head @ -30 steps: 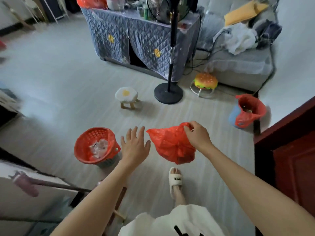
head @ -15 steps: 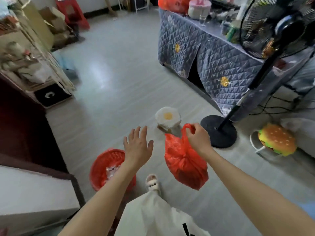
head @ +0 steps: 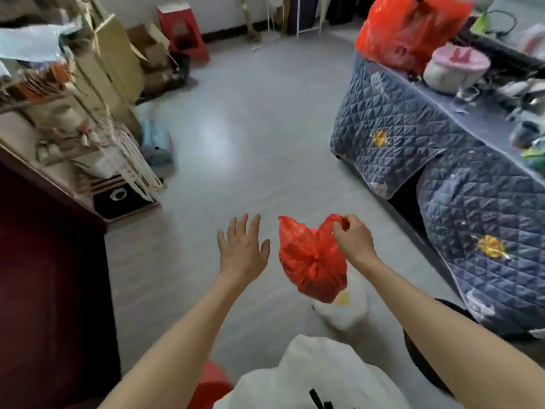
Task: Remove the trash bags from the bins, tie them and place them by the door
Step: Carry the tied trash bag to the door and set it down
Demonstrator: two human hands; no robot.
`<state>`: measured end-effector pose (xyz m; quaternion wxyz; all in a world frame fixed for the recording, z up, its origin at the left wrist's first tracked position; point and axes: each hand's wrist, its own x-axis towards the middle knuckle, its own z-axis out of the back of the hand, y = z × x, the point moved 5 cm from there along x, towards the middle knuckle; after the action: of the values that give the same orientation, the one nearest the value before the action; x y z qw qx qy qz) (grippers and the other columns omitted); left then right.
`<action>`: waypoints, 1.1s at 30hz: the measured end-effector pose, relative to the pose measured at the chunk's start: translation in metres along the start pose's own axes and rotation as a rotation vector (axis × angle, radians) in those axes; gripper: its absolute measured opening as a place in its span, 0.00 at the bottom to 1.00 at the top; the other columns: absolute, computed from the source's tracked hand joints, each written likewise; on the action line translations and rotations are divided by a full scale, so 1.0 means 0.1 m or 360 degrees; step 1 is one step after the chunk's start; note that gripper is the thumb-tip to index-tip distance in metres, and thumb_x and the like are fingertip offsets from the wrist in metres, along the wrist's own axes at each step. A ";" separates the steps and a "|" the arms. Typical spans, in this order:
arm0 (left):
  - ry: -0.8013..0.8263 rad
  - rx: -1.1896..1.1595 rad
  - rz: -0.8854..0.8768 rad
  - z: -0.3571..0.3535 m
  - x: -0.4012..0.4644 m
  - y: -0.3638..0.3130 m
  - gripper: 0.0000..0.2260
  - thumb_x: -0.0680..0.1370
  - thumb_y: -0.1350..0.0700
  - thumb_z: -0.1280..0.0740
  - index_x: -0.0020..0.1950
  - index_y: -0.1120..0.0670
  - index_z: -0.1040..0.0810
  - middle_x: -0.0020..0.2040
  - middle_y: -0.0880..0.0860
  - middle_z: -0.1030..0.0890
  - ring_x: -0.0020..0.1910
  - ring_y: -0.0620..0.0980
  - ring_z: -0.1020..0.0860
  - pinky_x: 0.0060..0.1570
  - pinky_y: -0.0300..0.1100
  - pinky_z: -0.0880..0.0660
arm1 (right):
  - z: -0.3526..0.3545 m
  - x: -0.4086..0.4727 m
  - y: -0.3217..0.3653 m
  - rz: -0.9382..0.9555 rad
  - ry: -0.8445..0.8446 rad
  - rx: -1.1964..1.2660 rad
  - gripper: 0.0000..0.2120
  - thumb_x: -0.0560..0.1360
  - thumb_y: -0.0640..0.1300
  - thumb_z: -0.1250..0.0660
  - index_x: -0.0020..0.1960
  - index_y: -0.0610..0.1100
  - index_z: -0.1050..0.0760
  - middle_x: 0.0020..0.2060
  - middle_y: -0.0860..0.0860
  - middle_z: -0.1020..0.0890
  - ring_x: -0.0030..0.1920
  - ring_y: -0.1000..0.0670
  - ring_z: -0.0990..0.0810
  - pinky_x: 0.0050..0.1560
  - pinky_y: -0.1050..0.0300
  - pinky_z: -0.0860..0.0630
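Observation:
A small red trash bag, knotted at its middle, hangs in the air from one handle loop. My right hand pinches that loop at the bag's upper right. Just left of the bag, my left hand is held out empty, palm down and fingers spread, not touching it. A sliver of the red bin shows at the bottom edge below my left forearm. A dark red door fills the lower left.
A table under a grey quilted cover runs along the right, with a large red bag and clutter on top. A white egg-shaped stool sits under the hanging bag. Cluttered shelves and cardboard stand left; a red stool is far back.
My view has swung left, away from the fan and sofa toward the shelves and door. The bag stays in my right hand, now gripped by its handle loop. The red bin has slid nearly out of sight.

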<state>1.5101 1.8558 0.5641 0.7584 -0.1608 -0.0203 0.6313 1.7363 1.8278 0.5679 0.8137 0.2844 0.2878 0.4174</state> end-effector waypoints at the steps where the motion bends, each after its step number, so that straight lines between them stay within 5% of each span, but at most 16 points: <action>1: -0.0007 -0.0002 0.0000 0.07 0.34 0.03 0.27 0.79 0.45 0.46 0.76 0.50 0.49 0.77 0.54 0.47 0.76 0.56 0.50 0.72 0.58 0.50 | -0.08 0.33 0.18 0.0030 0.0016 -0.0006 0.11 0.76 0.44 0.41 0.51 0.38 0.26 0.50 0.40 0.20 0.51 0.41 0.23 0.47 0.55 0.32; 16: -0.0058 0.0107 0.0069 1.04 5.19 0.23 0.27 0.79 0.44 0.46 0.76 0.50 0.50 0.77 0.52 0.46 0.76 0.55 0.49 0.72 0.56 0.47 | -0.87 4.97 2.54 0.0215 0.0086 0.0046 0.13 0.77 0.46 0.43 0.53 0.39 0.25 0.52 0.41 0.20 0.53 0.40 0.23 0.49 0.54 0.31; 28: -0.0021 0.0077 -0.0059 1.51 9.40 0.15 0.27 0.80 0.44 0.46 0.76 0.49 0.49 0.77 0.52 0.45 0.76 0.55 0.48 0.71 0.56 0.48 | -1.26 8.77 3.78 0.0137 0.0031 -0.0029 0.06 0.77 0.44 0.43 0.43 0.44 0.31 0.49 0.38 0.21 0.51 0.39 0.24 0.45 0.57 0.36; 33: -0.0006 0.0129 -0.0220 1.84 11.13 -0.27 0.27 0.80 0.45 0.46 0.76 0.50 0.48 0.77 0.53 0.45 0.76 0.56 0.48 0.71 0.58 0.48 | -0.97 10.14 4.26 0.0044 -0.0034 -0.0102 0.11 0.77 0.43 0.42 0.51 0.38 0.24 0.50 0.38 0.20 0.53 0.38 0.24 0.48 0.53 0.31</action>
<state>1.7172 2.9654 0.5542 0.8061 -0.1270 -0.0072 0.5780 1.9412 2.9127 0.5683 0.8195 0.2666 0.2617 0.4345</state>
